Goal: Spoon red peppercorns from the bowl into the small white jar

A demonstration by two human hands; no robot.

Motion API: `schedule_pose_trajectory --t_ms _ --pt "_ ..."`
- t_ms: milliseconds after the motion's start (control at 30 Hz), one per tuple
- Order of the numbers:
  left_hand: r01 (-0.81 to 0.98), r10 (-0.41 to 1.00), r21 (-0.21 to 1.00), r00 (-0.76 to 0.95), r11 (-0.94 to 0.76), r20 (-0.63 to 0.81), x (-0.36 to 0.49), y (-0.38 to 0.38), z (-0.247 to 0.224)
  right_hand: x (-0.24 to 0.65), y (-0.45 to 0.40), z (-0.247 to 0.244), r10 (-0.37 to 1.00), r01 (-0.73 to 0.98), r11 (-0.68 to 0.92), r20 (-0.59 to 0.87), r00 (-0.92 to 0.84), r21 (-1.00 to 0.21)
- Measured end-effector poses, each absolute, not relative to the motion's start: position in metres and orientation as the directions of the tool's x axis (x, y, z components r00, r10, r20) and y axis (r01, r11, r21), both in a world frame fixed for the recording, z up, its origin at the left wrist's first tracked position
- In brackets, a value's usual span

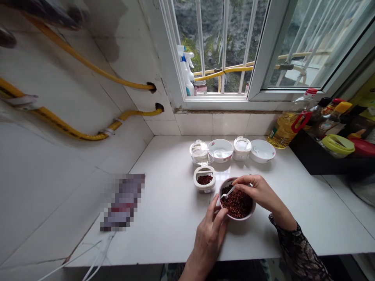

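Note:
A small bowl (253, 208) holds a heap of dark red dried spice (238, 205) that looks like Sichuan peppercorns. My left hand (209, 234) grips the bowl's left side, thumb and fingers against the rim. Between the thumb and fingers of my right hand (260, 191) is a small white spoon (231, 191), its tip over the spice at the bowl's left. Just left of the bowl stands a spice jar (204, 188) with its lid up and some of the same red spice inside.
Behind are a clear-lidded jar (198, 150), a white bowl (220, 159), a closed jar (241, 150) and another bowl (263, 156). An oil bottle (283, 127) and a black condiment box (310, 156) stand right. A blurred-out object (124, 203) with white cables lies left.

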State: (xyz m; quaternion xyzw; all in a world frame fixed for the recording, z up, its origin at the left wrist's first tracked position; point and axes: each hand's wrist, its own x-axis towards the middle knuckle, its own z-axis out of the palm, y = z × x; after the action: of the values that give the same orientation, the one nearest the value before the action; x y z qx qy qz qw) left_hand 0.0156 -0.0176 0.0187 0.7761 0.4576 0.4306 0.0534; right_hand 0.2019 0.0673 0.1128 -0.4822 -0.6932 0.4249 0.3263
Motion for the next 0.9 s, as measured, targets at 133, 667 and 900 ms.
schedule_pose_trajectory --t_ms 133,667,900 --pt "0.664 0.756 0.48 0.202 -0.573 0.623 0.016 -0.017 0.017 0.203 0.068 0.112 0.937 0.516 0.269 0.096 -0.336 -0.813" --pt "0.657 0.751 0.482 0.201 -0.58 0.629 0.016 -0.018 0.018 0.192 0.059 0.121 0.763 0.68 0.639 0.188 -0.618 -0.36" --pt "0.654 0.75 0.482 0.206 -0.584 0.629 0.016 -0.018 0.017 0.196 0.063 0.12 0.772 0.657 0.624 0.201 -0.603 -0.424"
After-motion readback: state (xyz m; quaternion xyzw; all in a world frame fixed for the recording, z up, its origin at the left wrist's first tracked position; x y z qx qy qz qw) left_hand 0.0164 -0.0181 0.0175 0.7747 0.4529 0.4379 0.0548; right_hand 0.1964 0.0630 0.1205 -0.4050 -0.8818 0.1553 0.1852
